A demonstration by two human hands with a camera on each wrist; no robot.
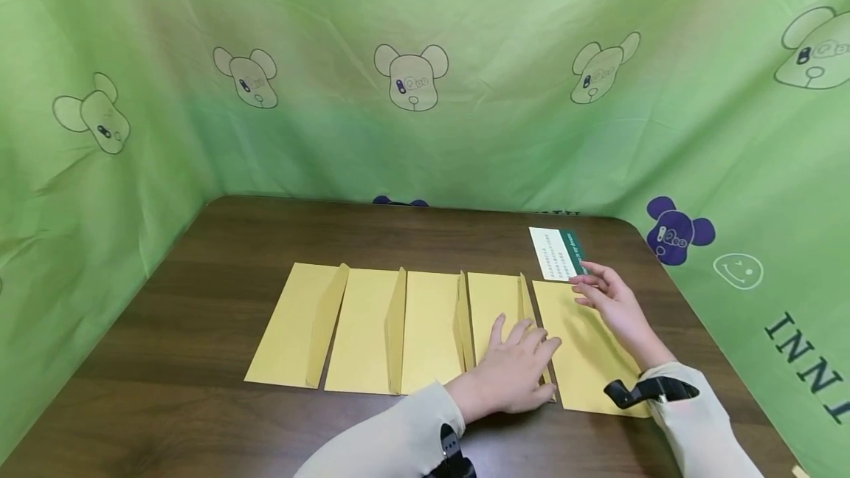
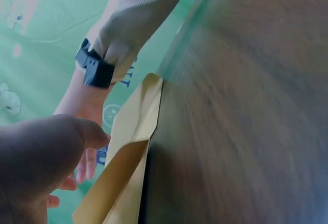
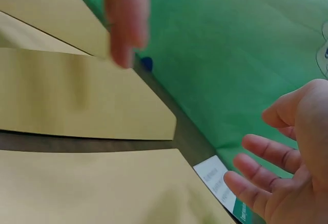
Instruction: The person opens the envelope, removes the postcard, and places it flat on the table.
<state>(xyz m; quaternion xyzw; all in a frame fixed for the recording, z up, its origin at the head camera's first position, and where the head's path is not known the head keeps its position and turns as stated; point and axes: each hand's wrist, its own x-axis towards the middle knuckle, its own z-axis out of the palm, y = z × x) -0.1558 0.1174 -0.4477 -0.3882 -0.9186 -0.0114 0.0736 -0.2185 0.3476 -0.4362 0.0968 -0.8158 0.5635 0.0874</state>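
Several yellow paper envelopes lie side by side in a row on the table. My left hand (image 1: 511,371), fingers spread, is over the second envelope from the right (image 1: 488,297), by its raised flap. Above the rightmost envelope (image 1: 584,371) is my right hand (image 1: 614,308), its fingers loosely bent and holding nothing. The fingertips come close to a white and green printed card (image 1: 553,254) just beyond that envelope. In the right wrist view, the right fingers (image 3: 256,165) show apart, overlapping the card's edge.
Three more envelopes (image 1: 285,323) with lifted flaps stretch to the left. The dark wooden table (image 1: 166,338) has its back edge against a green printed cloth (image 1: 319,146), which also hangs at both sides. Each wrist wears a black strapped camera.
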